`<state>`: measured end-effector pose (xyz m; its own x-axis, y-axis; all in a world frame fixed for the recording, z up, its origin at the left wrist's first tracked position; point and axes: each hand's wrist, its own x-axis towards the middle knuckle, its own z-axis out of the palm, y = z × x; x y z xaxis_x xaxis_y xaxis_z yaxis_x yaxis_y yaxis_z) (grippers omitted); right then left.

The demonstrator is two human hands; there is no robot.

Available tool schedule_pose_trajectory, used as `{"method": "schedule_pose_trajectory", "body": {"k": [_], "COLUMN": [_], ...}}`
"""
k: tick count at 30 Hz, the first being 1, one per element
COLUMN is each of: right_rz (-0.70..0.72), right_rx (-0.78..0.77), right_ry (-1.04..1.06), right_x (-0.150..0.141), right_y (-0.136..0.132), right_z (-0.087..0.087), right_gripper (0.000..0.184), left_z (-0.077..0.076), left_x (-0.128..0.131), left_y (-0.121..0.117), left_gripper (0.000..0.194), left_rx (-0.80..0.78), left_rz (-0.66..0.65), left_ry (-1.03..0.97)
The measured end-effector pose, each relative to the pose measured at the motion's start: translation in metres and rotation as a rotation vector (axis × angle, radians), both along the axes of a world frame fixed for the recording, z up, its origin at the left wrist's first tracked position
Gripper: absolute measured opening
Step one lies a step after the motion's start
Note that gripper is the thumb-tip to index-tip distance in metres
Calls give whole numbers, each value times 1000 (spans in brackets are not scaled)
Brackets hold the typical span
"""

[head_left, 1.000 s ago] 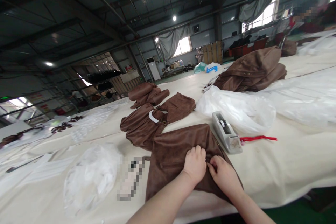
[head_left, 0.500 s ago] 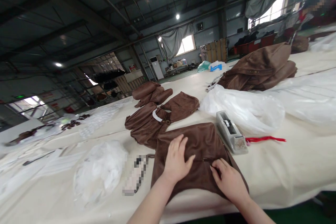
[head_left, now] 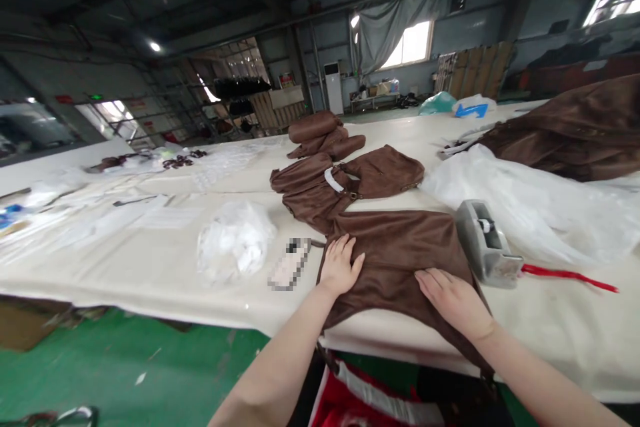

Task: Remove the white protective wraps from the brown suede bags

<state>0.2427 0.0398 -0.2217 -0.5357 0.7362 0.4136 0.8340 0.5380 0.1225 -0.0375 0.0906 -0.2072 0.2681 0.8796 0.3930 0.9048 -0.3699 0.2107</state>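
A brown leather-like bag [head_left: 395, 240] lies flat at the table's front edge, its lower part and strap hanging over the side. My left hand [head_left: 343, 265] rests on the bag's left part, fingers stretched out and thumb apart. On the right part lies my right hand [head_left: 453, 300], palm down with its fingers extended flat. Neither hand grips anything. Just right of the bag stands a grey tape dispenser [head_left: 487, 243]. A blurred-out pale phone-like object [head_left: 290, 265] lies left of the bag.
More brown bags [head_left: 385, 172] lie behind, with a larger brown pile [head_left: 575, 130] at right. Clear plastic bags [head_left: 530, 203] spread beside the dispenser, near a red strip [head_left: 570, 277]. A crumpled white plastic bag [head_left: 235, 240] sits at left on the cream-covered table [head_left: 165, 267].
My hands have moved apart from a pinch at the bag's middle and now lie flat on it. The view has turned left and down, showing the hanging strap and green floor.
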Motion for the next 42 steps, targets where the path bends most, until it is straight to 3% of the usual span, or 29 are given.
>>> {"method": "schedule_pose_trajectory", "body": {"k": [6,13,17,21,24,28,32,36,42], "right_rz": [60,129,162,69,-4,97,182,159,177], "right_rx": [93,162,172,153,151,21,-218,-357,-380], "right_ry": [-176,-211,-229,-113,96,150,44,45,65], "right_x": [3,20,38,42,19,-25,-52,-57,-51], "right_y": [8,5,-1,-9,-16,-23,-28,-22,1], "right_z": [16,10,9,17,31,44,36,29,30], "right_gripper": [24,31,32,23,25,60,78,80,74], "left_z": [-2,2,7,-4,-19,-26,-25,-36,-54], "left_x": [-4,-11,-36,-68,-76,-71,-73,-81,-87], "left_y": [2,3,-2,-12,-18,-22,-24,-20,-10], "left_gripper": [53,60,59,50,42,41,43,47,49], "left_rx": [-62,-183,-129,-84,-161,-181,-200,-200,-153], "left_rz": [-15,-78,-137,24,36,-7,-19,-6,-10], "left_ry": [-100,-143,-114,-125,-108,-102,-104,-94,-56]}}
